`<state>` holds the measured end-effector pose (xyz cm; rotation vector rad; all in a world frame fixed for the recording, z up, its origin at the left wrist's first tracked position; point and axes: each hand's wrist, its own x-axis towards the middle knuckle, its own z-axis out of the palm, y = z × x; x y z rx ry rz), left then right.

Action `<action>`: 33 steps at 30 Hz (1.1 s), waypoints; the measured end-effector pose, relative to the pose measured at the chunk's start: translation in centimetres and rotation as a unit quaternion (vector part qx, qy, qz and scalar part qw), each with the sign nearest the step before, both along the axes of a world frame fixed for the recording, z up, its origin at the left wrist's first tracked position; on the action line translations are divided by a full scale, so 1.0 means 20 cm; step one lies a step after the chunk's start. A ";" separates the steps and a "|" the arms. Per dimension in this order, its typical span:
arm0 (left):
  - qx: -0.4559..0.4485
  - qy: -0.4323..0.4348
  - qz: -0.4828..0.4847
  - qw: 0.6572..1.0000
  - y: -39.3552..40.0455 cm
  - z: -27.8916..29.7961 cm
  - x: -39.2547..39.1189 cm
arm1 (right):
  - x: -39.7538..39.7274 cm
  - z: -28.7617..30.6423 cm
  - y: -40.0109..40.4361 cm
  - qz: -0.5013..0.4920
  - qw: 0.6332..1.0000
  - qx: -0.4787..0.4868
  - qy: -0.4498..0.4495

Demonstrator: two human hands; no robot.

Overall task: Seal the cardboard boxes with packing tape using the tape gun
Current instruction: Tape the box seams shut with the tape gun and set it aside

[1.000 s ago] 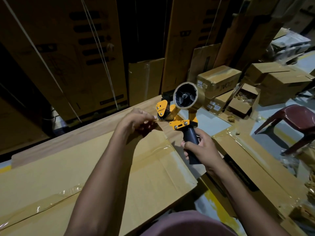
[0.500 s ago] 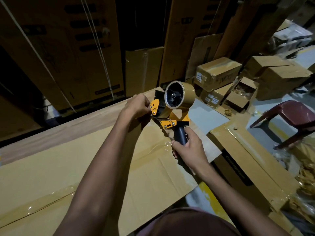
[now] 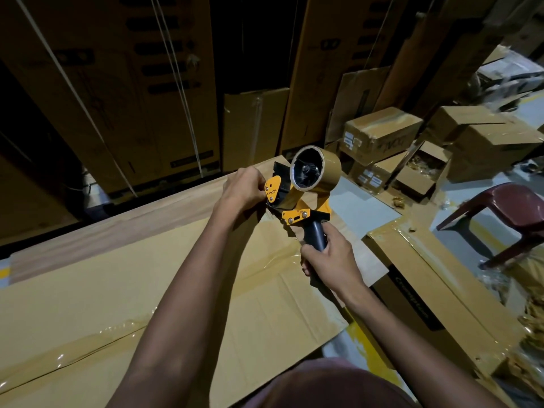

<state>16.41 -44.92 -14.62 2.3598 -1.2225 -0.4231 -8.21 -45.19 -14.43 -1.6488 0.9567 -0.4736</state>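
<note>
A yellow and black tape gun (image 3: 297,198) with a brown tape roll (image 3: 322,169) hovers over the far right corner of a large flat cardboard box (image 3: 103,284). My right hand (image 3: 329,260) grips its dark handle from below. My left hand (image 3: 244,188) has its fingers curled at the gun's front end, by the yellow side plate and the black flap; what they pinch is hidden. A strip of shiny tape (image 3: 88,346) runs along the box's seam from the lower left up towards the gun.
A long taped box (image 3: 441,293) lies to the right of the big one. Smaller boxes (image 3: 379,134), one open, stand behind it, and a dark red plastic chair (image 3: 512,210) is at the far right. Tall upright cartons (image 3: 132,83) wall off the back.
The tape gun has dropped closer to the box's far corner. My left hand went from pinching near the gun's nose to curling round its front end. The right hand kept its grip.
</note>
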 end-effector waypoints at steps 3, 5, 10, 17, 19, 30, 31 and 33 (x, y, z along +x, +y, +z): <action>-0.008 -0.004 0.028 1.000 0.00 -0.02 -0.02 | 0.00 -0.01 0.00 -0.001 1.000 -0.005 0.003; -0.021 0.005 0.050 0.999 0.02 -0.04 -0.04 | 0.00 -0.01 -0.01 -0.004 1.000 0.006 0.000; -0.082 0.075 0.122 0.986 0.05 -0.07 -0.06 | -0.02 0.01 -0.01 -0.004 1.000 0.028 0.002; -0.065 0.056 0.110 0.990 0.02 -0.02 -0.07 | -0.05 0.05 0.00 0.003 0.999 0.031 0.031; -0.059 0.025 0.113 0.991 0.01 -0.03 -0.09 | -0.09 0.06 0.01 0.010 0.999 0.013 0.048; -0.144 -0.143 0.085 0.976 0.05 -0.11 -0.26 | -0.24 0.05 0.10 -0.015 0.997 -0.001 0.076; -0.151 -0.163 0.079 0.972 0.06 -0.11 -0.27 | -0.24 0.05 0.11 -0.020 0.997 -0.005 0.081; -0.164 -0.155 0.084 0.970 0.06 -0.11 -0.29 | -0.24 0.06 0.12 -0.027 0.995 -0.019 0.095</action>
